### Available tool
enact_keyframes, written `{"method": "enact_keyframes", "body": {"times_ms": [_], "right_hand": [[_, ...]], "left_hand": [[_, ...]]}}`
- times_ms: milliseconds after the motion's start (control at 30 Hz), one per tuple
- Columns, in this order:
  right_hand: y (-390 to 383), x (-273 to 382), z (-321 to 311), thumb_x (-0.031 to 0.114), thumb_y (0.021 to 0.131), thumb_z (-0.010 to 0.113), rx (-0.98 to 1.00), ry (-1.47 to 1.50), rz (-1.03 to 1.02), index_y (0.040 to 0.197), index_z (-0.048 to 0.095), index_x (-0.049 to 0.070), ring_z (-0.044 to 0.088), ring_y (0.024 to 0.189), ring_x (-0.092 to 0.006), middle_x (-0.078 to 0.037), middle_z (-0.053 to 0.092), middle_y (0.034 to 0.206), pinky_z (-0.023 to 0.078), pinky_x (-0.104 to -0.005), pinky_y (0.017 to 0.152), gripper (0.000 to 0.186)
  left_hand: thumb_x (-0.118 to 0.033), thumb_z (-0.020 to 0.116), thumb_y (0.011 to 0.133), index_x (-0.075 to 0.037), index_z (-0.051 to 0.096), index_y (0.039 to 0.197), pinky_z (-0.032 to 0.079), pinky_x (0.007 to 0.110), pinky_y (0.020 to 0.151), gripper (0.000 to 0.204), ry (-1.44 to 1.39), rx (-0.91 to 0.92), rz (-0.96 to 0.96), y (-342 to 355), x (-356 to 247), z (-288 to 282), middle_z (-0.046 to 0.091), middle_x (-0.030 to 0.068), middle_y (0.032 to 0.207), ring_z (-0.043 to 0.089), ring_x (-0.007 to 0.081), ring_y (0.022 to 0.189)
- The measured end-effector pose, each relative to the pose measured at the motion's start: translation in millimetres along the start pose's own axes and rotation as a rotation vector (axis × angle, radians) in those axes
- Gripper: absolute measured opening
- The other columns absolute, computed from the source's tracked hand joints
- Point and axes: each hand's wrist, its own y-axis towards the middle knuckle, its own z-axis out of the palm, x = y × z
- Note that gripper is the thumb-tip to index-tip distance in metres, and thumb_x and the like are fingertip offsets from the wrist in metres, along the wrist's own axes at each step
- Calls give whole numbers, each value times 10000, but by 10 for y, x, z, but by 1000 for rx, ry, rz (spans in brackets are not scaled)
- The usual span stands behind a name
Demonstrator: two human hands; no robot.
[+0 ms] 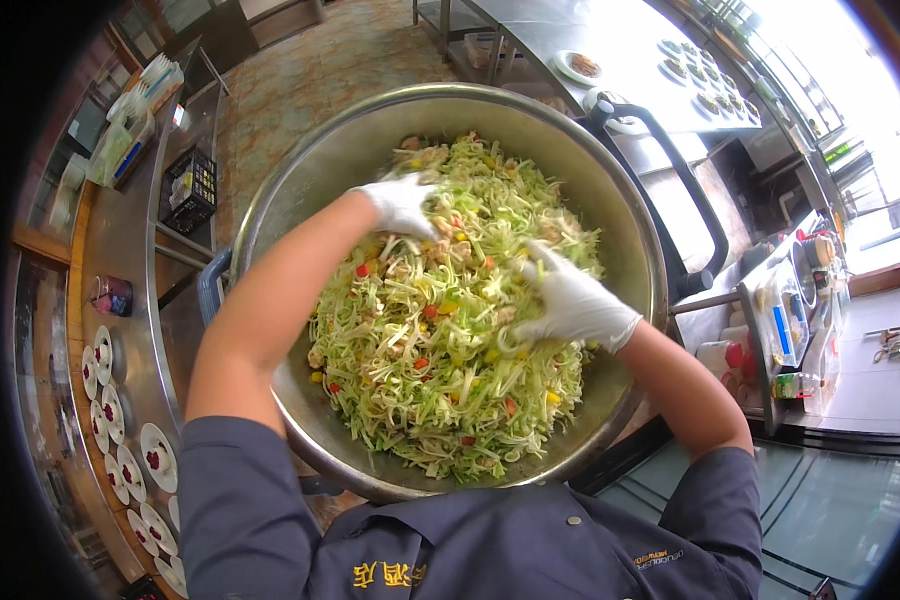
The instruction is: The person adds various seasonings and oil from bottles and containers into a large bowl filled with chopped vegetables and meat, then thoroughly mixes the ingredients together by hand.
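Note:
A large round steel bowl [450, 92] holds a heap of shredded pale-green vegetable [450, 340], mixed with red and yellow diced bits and light brownish pieces. My left hand [400, 205], in a white glove, reaches into the far left of the heap. Its thumb and fingers are apart, and the fingertips are partly buried in shreds. On the right side of the heap, my right hand [575, 300], gloved in white too, has its fingers spread against the shreds. Motion blurs the fingertips of both hands. Neither hand shows a clear grip on anything.
A steel counter [135, 270] along the left carries several small white plates [158, 455] with dark red food. Behind it sits a black crate [188, 190]. A steel table [610, 40] at the far right bears plated dishes. A black handle [685, 190] rises beside the bowl's right rim.

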Motion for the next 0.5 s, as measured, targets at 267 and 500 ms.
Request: {"method": "enact_keyframes", "body": {"times_ms": [267, 500], "right_hand": [[-112, -491, 48, 553, 626, 845, 132, 755, 319, 1525, 103, 32, 446, 1296, -380, -298, 417, 1398, 367, -396, 1087, 1276], [397, 199, 219, 215, 778, 807, 23, 1482, -32, 1500, 174, 25, 501, 1223, -187, -131, 507, 1362, 383, -312, 1066, 978]], "left_hand": [[-504, 836, 631, 31, 58, 1510, 239, 400, 1165, 1290, -538, -58, -78, -952, 723, 671, 217, 274, 1537, 255, 351, 1425], [-79, 815, 699, -99, 252, 1505, 438, 390, 1024, 983, -1420, -85, 229, -783, 106, 847, 561, 111, 1298, 540, 203, 1178]]}}
